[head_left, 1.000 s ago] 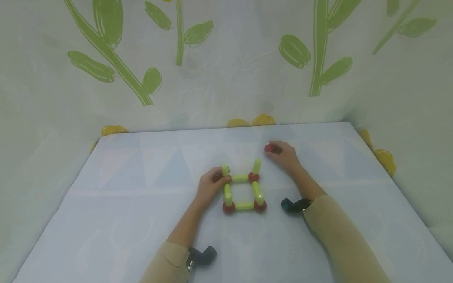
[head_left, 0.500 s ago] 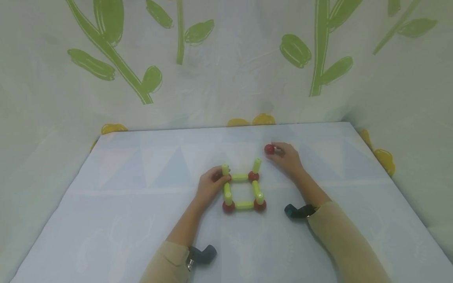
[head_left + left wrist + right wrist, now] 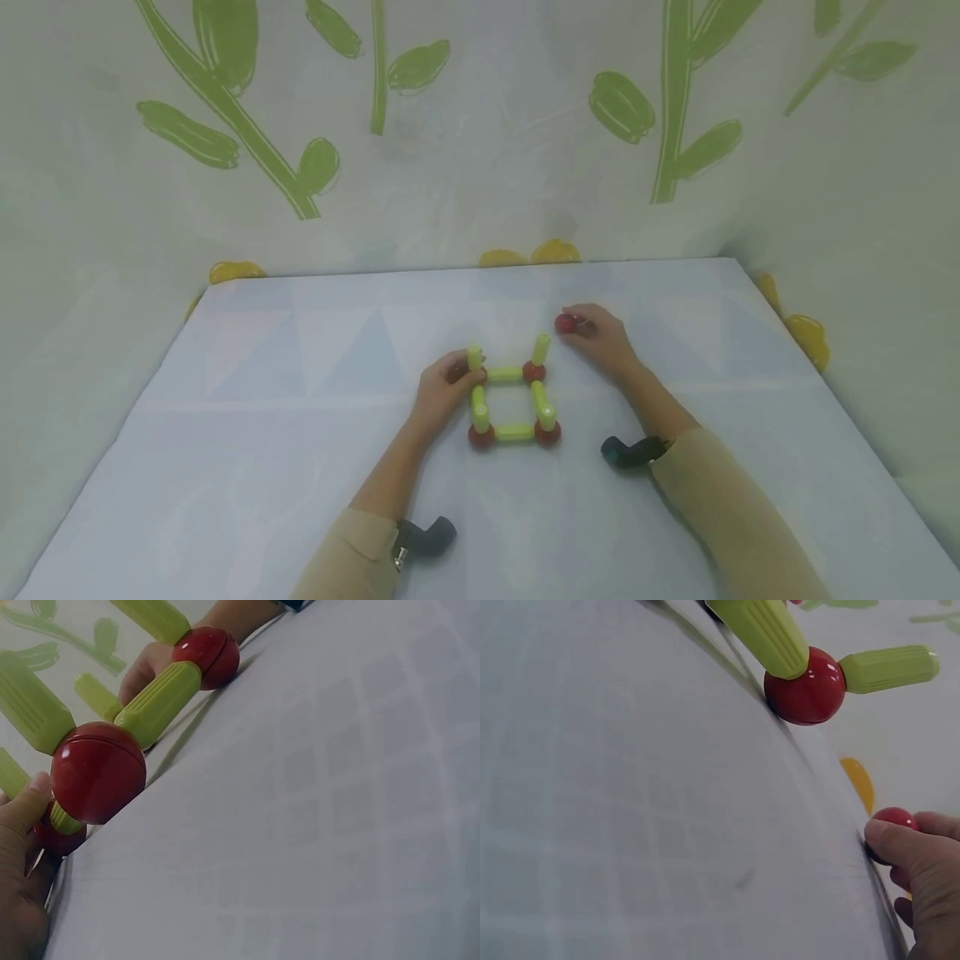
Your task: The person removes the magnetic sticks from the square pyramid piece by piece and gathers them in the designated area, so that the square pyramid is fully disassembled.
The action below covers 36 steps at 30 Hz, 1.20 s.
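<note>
While the left hand [image 3: 440,392] grips the far left corner of a square frame [image 3: 539,396] on the tabletop [image 3: 300,467] — green rods [image 3: 514,432] joined by red balls [image 3: 548,432], one rod rising from each corner — the right hand [image 3: 603,340] pinches a loose red ball [image 3: 566,324] near the far right upright rod [image 3: 542,347], apart from it.

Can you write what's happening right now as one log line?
left hand: grips frame at far-left corner | right hand: pinches loose red ball | frame: four upright green sticks, tops bare
</note>
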### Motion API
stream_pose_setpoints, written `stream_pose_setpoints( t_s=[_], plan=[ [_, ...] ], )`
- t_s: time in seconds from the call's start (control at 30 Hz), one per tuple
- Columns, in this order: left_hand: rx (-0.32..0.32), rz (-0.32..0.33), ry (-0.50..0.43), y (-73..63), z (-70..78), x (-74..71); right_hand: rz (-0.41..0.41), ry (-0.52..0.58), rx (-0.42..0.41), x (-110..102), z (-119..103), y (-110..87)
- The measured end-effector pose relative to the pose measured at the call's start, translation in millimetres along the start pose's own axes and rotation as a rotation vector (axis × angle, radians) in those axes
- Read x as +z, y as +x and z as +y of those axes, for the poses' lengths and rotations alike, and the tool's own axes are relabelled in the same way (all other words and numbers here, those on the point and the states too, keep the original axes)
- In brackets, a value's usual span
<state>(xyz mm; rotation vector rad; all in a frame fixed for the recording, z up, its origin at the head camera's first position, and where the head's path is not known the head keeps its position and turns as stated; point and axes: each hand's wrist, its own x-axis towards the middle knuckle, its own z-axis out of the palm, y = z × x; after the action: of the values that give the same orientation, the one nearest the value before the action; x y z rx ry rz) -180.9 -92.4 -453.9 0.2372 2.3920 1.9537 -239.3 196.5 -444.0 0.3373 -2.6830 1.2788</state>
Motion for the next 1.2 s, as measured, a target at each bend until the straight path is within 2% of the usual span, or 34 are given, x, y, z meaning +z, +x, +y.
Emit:
stream_pose_setpoints(
  t_s=[0.07, 0.27, 0.67, 1.2],
  plan=[
    [-0.004, -0.001, -0.005, 0.0, -0.3, -0.3, -0.010, -0.013, 0.020, 1, -1, 2.0],
    [-0.005, 0.000, 0.007, 0.3, 0.2, -0.6, -0.008, -0.077, 0.148, 2, 4, 8.4],
    [0.003, -0.009, -0.002, -0.5, 1.7, 0.9, -0.019, -0.030, 0.274, -2, 3, 13.0],
    [0.011, 0.003, 0.030, -2.5, 3.9, 0.4, 0.000, 0.023, 0.322, 0, 4, 14.8]
  ],
)
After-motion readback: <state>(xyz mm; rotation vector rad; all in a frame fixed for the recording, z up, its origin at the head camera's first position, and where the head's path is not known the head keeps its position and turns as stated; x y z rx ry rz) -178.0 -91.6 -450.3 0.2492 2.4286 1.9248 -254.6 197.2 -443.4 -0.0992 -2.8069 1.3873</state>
